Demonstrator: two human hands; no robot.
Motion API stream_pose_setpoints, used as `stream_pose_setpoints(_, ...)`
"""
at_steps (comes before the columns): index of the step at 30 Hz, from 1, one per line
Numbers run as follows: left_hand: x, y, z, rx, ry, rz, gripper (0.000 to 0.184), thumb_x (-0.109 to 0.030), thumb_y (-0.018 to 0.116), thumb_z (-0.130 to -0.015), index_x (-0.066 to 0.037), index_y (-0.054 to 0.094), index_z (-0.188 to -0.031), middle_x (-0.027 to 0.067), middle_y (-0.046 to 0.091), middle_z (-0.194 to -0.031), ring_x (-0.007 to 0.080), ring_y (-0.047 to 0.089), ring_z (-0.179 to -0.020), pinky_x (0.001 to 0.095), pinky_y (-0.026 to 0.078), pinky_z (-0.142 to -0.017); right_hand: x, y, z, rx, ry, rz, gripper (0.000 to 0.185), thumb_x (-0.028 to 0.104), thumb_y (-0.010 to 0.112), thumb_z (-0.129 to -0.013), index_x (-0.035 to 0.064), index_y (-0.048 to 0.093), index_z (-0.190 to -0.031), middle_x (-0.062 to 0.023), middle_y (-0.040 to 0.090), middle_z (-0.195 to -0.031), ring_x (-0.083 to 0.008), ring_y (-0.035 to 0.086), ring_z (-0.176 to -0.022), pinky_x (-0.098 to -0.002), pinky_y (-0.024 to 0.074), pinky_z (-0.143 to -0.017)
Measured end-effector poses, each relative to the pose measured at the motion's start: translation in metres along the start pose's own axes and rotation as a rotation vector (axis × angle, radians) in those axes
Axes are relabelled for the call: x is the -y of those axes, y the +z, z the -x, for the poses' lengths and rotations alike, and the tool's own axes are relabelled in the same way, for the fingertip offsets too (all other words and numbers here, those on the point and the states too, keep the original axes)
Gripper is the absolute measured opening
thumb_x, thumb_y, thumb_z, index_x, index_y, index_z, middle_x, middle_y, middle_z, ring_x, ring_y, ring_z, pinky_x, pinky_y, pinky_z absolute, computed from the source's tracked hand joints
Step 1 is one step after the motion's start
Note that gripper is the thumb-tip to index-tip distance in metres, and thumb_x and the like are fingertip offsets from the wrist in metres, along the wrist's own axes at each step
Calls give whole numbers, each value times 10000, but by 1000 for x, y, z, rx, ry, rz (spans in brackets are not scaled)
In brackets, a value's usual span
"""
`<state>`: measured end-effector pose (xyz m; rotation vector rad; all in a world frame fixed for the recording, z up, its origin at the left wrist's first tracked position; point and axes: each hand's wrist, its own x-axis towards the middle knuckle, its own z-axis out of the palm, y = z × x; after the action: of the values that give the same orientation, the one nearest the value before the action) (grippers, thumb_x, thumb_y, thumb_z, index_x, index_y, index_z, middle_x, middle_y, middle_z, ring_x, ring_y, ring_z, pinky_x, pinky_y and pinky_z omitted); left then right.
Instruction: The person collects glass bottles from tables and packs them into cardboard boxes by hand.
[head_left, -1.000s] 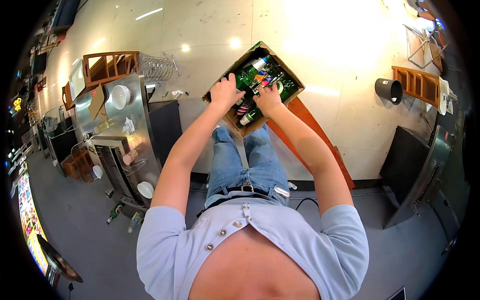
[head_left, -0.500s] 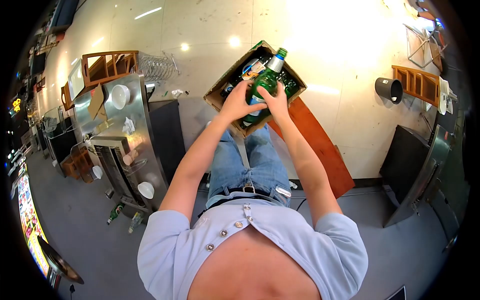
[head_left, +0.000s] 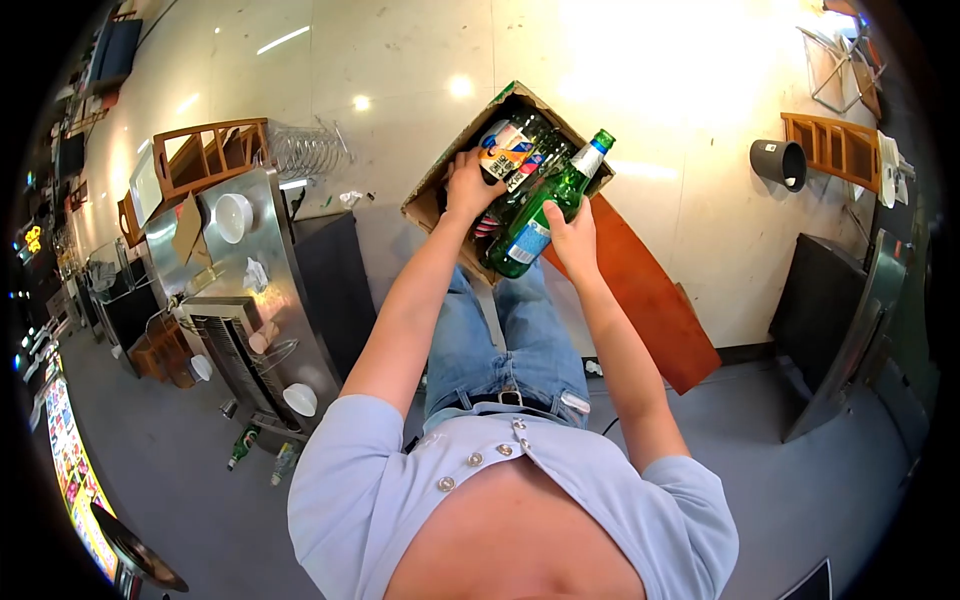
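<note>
The right hand holds a green bottle around its middle, the thumb lying across the upper side of the glass and the fingers partly hidden at its right side. The bottle slants over the right, near part of the box, its neck pointing forward and to the right and its base back toward the person. Its blue and white label faces up. The right forearm reaches forward and bends inward.

The left hand is inside the box at its left side, palm down. Its fingers are moderately spread and curl at a labelled bottle with an orange, white and blue label, the thumb on the near side. How firmly they close on it cannot be told. The left forearm angles forward and to the right.

More bottles lie close together in the box, partly covered by the hands and the green bottle. The box sits just ahead of the person's jeans, and a red board extends from beside it, back and to the right.
</note>
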<state>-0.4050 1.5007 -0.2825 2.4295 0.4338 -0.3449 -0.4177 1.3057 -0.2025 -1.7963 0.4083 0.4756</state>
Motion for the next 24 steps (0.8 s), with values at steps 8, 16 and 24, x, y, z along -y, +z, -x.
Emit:
stream_pose_setpoints(8,-6,7,14,-306,-7,-215,576,-241,763,-706,-93,500,-1196,120,485,-1268,320,455,-1155,488,355,-940,-10,11,-5,-52,-146,203,786,524,709,-745,-76,459,-1186,-236,498,-1125,-359,524,-1054,-406,428,-916)
stream_pose_setpoints(16,-16,-3,12,-158,148,-468,187,-172,676,-763,-180,649,-948,80,538,-1150,294,479,-1090,424,379,-866,-5,9,-12,6,-28,61,659,490,720,-754,-34,520,-1100,-217,621,-1021,-321,617,-961,-384,476,-846)
stream_pose_setpoints(24,-31,26,-23,317,42,-38,453,-333,537,-901,44,520,-1151,275,614,-1065,419,612,-955,442,504,-838,-3,5,-14,58,67,78,753,515,697,-758,-54,474,-1197,-240,630,-1052,-322,627,-997,-375,484,-855)
